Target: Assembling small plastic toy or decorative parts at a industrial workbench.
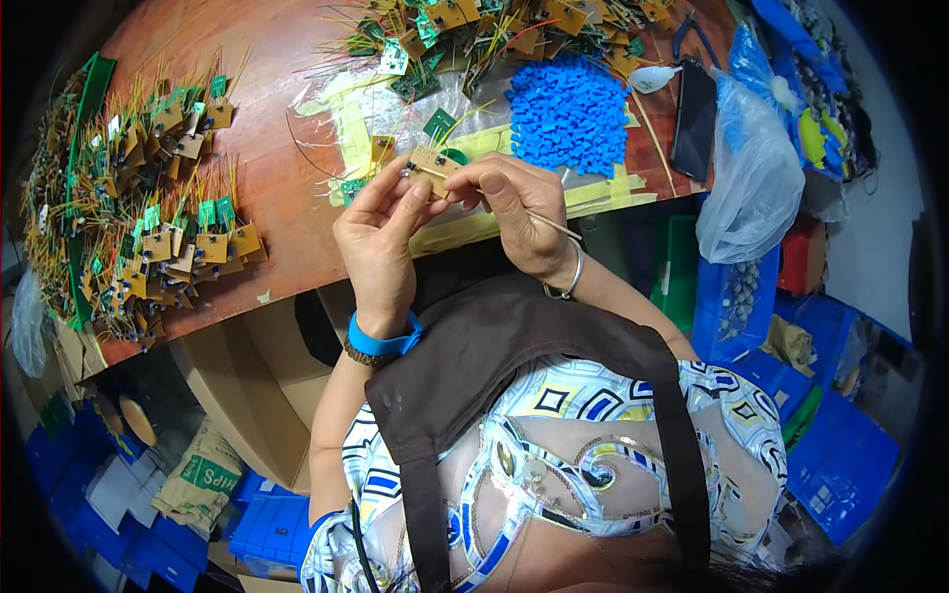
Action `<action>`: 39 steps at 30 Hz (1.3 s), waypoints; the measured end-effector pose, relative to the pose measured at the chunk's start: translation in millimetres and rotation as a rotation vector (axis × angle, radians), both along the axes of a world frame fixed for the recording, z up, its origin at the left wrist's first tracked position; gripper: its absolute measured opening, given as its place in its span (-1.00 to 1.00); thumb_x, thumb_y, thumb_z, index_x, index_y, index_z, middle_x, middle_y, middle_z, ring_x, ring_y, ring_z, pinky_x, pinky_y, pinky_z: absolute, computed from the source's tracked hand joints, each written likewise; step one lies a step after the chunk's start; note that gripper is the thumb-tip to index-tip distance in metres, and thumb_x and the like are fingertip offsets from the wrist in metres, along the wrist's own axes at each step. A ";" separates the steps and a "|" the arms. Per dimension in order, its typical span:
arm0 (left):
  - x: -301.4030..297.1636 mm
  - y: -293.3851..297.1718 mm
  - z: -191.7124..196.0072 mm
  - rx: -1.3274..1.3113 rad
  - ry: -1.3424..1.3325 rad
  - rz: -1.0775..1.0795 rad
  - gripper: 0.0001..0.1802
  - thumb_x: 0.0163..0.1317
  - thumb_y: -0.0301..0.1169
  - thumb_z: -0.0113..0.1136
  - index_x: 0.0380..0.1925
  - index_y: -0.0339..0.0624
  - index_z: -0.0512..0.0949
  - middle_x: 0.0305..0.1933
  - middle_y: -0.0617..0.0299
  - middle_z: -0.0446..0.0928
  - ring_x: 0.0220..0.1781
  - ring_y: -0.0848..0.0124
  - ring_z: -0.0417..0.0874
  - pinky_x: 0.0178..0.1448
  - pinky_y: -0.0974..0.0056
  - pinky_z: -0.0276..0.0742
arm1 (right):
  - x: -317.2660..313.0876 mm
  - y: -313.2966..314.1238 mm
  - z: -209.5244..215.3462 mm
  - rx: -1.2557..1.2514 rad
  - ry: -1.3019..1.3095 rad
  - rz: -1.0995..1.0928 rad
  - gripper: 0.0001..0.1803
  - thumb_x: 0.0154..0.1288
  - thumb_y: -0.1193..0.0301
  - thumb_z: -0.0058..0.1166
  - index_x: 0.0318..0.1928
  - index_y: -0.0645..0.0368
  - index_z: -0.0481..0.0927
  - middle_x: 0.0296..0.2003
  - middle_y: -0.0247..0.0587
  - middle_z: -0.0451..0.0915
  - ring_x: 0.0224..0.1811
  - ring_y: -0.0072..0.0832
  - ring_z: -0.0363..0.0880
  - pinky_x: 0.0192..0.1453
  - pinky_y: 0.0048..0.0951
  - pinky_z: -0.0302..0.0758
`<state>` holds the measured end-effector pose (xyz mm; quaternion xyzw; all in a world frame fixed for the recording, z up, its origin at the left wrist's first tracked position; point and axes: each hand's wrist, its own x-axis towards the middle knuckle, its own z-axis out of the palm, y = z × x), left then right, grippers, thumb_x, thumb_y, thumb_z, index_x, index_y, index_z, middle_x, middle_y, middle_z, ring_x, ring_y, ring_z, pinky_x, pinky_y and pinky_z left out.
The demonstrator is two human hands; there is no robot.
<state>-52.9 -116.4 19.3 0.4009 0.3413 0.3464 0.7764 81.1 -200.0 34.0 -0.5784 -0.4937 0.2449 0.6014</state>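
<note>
My left hand (384, 229) pinches a small tan circuit board (427, 160) by its edge, above the near side of the table. Small dark parts sit on the board, and a green piece with yellow wires lies close behind it. A thin wooden stick (554, 225) is gripped in the fingers of my right hand (524, 210). Its light tip reaches over the board's face; whether it touches cannot be made out. Just beyond my right hand lies a heap of small blue plastic pieces (568, 117).
Wired circuit boards (183, 237) stand in rows at the left, with a tangled pile (445, 25) at the back. On the right lie a dark phone (694, 121), pliers (696, 40) and a clear plastic bag (746, 168). An open cardboard box (242, 395) stands below the table edge.
</note>
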 end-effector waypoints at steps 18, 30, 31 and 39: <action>-5.6 4.5 0.2 0.002 0.011 0.050 -0.59 0.25 -0.59 0.24 0.10 -0.45 0.48 -0.22 0.18 0.56 -0.22 0.41 0.66 -0.06 0.33 0.69 | 30.7 -17.2 9.7 -0.014 -0.112 -0.276 -0.87 0.23 0.61 0.14 -0.19 0.28 0.63 -0.36 -0.12 0.65 -0.35 -0.33 0.61 -0.25 -0.43 0.50; -4.7 3.3 3.1 0.053 0.010 0.080 -0.60 0.25 -0.61 0.23 0.10 -0.43 0.48 -0.23 0.19 0.56 -0.24 0.42 0.65 -0.07 0.33 0.69 | 53.2 2.9 -33.5 -0.106 -0.871 -0.371 -0.80 0.02 0.58 0.26 -0.27 0.20 0.63 -0.44 -0.20 0.62 -0.33 -0.25 0.57 -0.22 -0.28 0.47; -4.3 3.4 2.3 0.054 0.003 0.085 -0.60 0.25 -0.61 0.22 0.10 -0.43 0.48 -0.23 0.19 0.57 -0.23 0.42 0.66 -0.07 0.33 0.69 | 53.5 3.5 -35.1 -0.109 -0.861 -0.376 -0.80 0.01 0.57 0.27 -0.27 0.19 0.63 -0.45 -0.22 0.62 -0.32 -0.27 0.57 -0.21 -0.28 0.45; -0.9 1.6 1.5 0.047 0.011 0.082 -0.60 0.25 -0.61 0.22 0.11 -0.43 0.47 -0.23 0.20 0.56 -0.23 0.42 0.66 -0.06 0.32 0.69 | 47.5 12.4 -33.6 -0.152 -0.865 -0.433 -0.75 -0.05 0.55 0.30 -0.27 0.15 0.62 -0.45 -0.32 0.62 -0.33 -0.32 0.54 -0.19 -0.31 0.37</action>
